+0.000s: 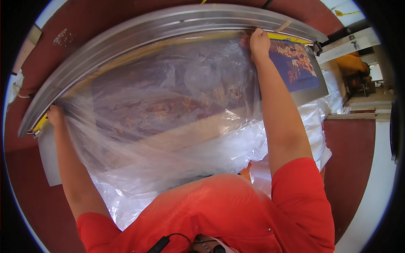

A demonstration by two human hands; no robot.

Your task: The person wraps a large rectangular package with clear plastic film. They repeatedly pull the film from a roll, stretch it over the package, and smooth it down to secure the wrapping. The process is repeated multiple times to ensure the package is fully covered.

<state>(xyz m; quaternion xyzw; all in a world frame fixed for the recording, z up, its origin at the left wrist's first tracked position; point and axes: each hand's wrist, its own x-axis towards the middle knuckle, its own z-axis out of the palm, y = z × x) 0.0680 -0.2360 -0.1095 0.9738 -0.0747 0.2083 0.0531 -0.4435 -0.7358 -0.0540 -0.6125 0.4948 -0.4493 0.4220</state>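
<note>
A clear plastic sheet (181, 97) is stretched, wrinkled, between my two hands. At the far left, my left hand (54, 115) is closed on the sheet's corner, beside the end of a yellow strip (41, 123). My right hand (258, 42), also closed, grips the sheet's far edge right of the middle, close to the long metal beam (139, 37). Under the plastic lies a dark blue printed picture with orange tree shapes. Its right end, a blue printed panel (291, 63), shows uncovered beyond my right forearm.
Beyond the hands the ridged grey beam spans the work from side to side. Crumpled clear plastic (314, 126) hangs at the near side and right. A white beam (358, 43) projects at the right. The floor (350, 156) is dark red.
</note>
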